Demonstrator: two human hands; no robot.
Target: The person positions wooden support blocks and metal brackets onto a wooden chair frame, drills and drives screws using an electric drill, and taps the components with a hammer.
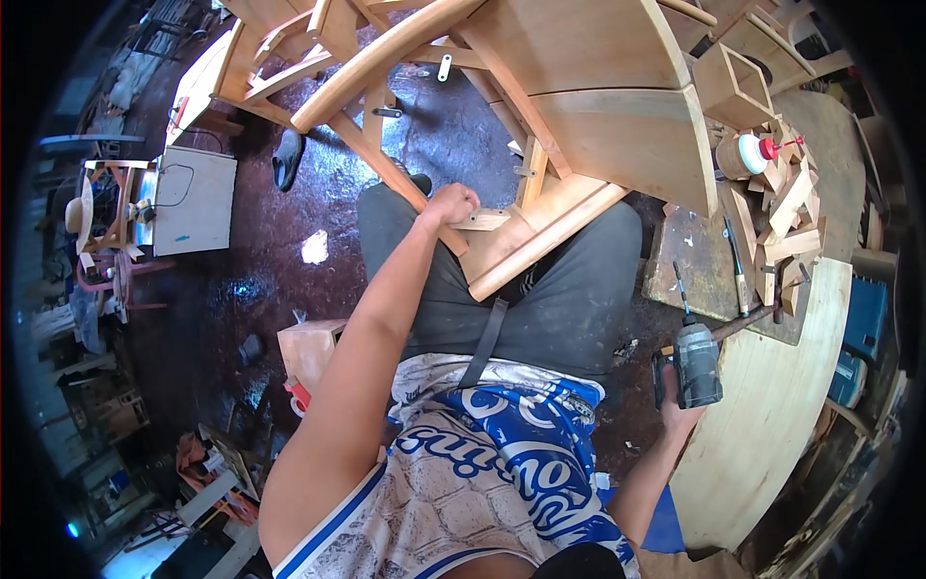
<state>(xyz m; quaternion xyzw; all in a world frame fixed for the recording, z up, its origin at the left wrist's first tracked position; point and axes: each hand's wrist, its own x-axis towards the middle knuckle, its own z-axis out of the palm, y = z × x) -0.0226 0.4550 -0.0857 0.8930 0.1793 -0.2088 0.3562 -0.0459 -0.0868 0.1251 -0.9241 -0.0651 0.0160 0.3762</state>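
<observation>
A wooden chair frame (540, 222) rests tilted across my lap, with its wide slatted panel (617, 96) towards the upper right. My left hand (453, 206) is at the inner corner of the frame, its fingers curled together beside a small wooden corner block (485, 220). Whatever those fingers may pinch is too small or hidden to tell. Off to the right, away from the chair, my right hand (677, 410) grips a cordless drill (696, 365). A long thin bit points up from the drill.
At right, a worn workbench (690, 265) holds wood offcuts (796, 207) and a white glue bottle with a red cap (752, 154). A pale board (772, 386) lies beside it. More chair parts stand at the top. A slipper (286, 159) lies on the dark floor.
</observation>
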